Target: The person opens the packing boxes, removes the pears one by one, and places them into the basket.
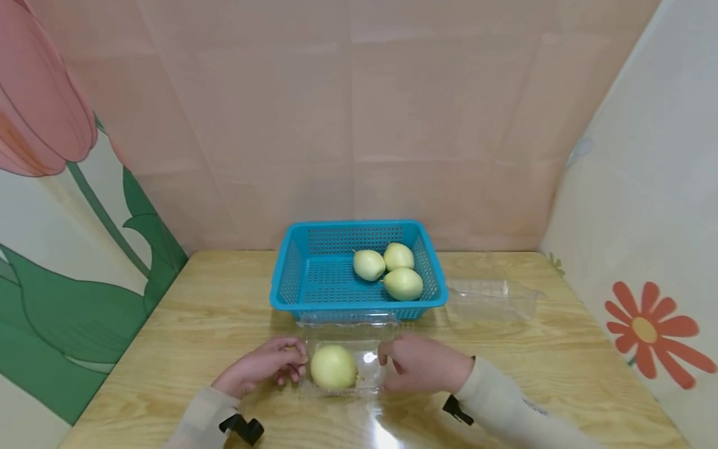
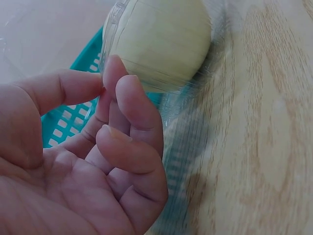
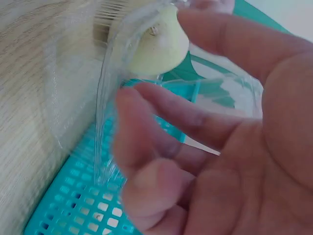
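A clear plastic clamshell box point(image 1: 367, 372) sits in front of the basket, its lid point(image 1: 348, 319) raised toward the basket's front wall. Inside, at the left end, lies one pale yellow-green pear point(image 1: 333, 367), its stem pointing right. My left hand point(image 1: 275, 362) is at the box's left edge, where thumb and forefinger meet on the plastic. At the opposite end, my right hand point(image 1: 417, 364) holds the rim with bent fingers, thumb set apart from the forefinger. In the right wrist view, the pear point(image 3: 157, 46) shows behind the plastic wall.
Behind the box stands a blue perforated basket point(image 1: 286, 271) with three more pears point(image 1: 403, 284) in its right half. To its right, another clear plastic container point(image 1: 493, 299) lies on the wood-grain table point(image 1: 224, 293). A pink backdrop point(image 1: 348, 125) rises behind the table.
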{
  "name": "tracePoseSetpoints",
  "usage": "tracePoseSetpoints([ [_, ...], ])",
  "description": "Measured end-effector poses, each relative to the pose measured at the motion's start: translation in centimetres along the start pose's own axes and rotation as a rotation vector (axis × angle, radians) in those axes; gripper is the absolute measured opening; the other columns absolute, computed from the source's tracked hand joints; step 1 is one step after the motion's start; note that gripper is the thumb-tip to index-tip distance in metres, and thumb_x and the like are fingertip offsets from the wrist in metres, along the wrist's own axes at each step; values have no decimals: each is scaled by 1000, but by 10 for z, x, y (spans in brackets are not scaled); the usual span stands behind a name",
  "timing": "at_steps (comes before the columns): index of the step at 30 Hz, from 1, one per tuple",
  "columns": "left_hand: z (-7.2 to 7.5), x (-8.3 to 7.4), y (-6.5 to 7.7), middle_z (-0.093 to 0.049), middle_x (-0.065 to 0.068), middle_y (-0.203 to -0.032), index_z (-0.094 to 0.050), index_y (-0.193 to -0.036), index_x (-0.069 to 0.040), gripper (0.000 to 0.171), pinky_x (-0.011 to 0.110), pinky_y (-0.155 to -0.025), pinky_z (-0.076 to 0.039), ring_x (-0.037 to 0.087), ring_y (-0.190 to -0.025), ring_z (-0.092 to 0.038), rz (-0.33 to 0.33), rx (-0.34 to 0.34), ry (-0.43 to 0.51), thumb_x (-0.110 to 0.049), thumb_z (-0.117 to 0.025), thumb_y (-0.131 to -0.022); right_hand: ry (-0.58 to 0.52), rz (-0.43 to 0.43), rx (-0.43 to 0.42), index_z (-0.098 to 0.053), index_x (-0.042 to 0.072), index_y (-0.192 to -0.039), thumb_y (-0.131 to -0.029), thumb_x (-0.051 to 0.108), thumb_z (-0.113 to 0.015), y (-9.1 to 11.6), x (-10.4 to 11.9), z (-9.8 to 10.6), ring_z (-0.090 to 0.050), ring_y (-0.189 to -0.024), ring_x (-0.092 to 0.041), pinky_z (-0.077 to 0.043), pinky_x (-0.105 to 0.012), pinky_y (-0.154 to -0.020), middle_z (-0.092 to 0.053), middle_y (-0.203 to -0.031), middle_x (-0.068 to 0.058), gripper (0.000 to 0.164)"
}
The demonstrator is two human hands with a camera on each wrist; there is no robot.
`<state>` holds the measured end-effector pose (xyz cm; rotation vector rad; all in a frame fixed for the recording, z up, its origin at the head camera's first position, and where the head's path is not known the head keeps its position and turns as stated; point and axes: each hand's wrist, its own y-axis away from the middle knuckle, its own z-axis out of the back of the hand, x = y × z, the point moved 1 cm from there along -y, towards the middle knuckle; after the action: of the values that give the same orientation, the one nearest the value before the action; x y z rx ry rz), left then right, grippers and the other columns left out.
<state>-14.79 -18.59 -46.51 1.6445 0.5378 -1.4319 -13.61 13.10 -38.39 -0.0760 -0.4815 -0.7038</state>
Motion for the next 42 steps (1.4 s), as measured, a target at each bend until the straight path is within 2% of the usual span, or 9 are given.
tracePoseSetpoints([
  [3,0,1,0,-68,1,-81,-57,-97,-5,8,21,-53,-42,11,-68,-60,-1,-1,5,-12,-58,-96,65,5,-53,-68,6,-102,-82,27,-74,-6,5,-6,-47,-63,-2,-43,-21,-58,-56,-72,8,29],
  [10,-1,2,1,-68,1,-80,-57,-96,-6,6,20,-52,-42,11,-67,-60,-6,-1,11,-12,-59,-95,141,-5,-125,-63,9,-118,-82,35,-76,-21,17,-17,-60,-77,-8,-51,-26,-64,-67,-103,-2,47],
  [15,0,1,0,-68,1,-80,-57,-96,-6,6,21,-53,-42,11,-68,-60,-6,3,8,-11,-59,-95,173,-45,-141,-58,7,-127,-81,44,-76,-33,23,-21,-61,-79,-12,-53,-28,-65,-66,-110,-6,61],
  [19,1,-2,-1,-67,2,-82,-57,-97,-4,8,21,-53,-42,12,-69,-60,-9,4,1,-12,-58,-95,204,-79,-162,-57,6,-130,-82,49,-75,-41,28,-22,-64,-86,-18,-54,-31,-67,-65,-115,-8,66],
  [26,2,-5,-1,-66,3,-83,-57,-99,-4,9,21,-54,-42,13,-70,-60,-7,4,-8,-13,-58,-96,240,-114,-184,-60,6,-127,-82,52,-75,-48,32,-23,-65,-90,-20,-54,-33,-66,-67,-111,-8,66],
  [33,1,-4,-1,-67,2,-80,-57,-96,-7,7,21,-53,-42,12,-68,-60,2,4,7,-13,-60,-95,243,-152,-152,-58,5,-130,-82,56,-73,-51,33,-25,-66,-96,-23,-56,-37,-73,-67,-116,-10,71],
  [38,1,-3,0,-68,1,-81,-57,-96,-6,7,21,-54,-42,12,-69,-59,7,16,12,-13,-59,-95,242,-157,-131,-59,7,-126,-82,54,-75,-54,34,-26,-64,-92,-19,-54,-35,-70,-67,-109,-6,66],
  [42,1,-1,0,-67,1,-81,-57,-96,-8,6,21,-54,-42,12,-68,-59,9,22,22,-14,-58,-96,265,-132,-129,-62,11,-115,-81,51,-76,-57,37,-25,-60,-79,-13,-49,-30,-62,-65,-95,0,54],
])
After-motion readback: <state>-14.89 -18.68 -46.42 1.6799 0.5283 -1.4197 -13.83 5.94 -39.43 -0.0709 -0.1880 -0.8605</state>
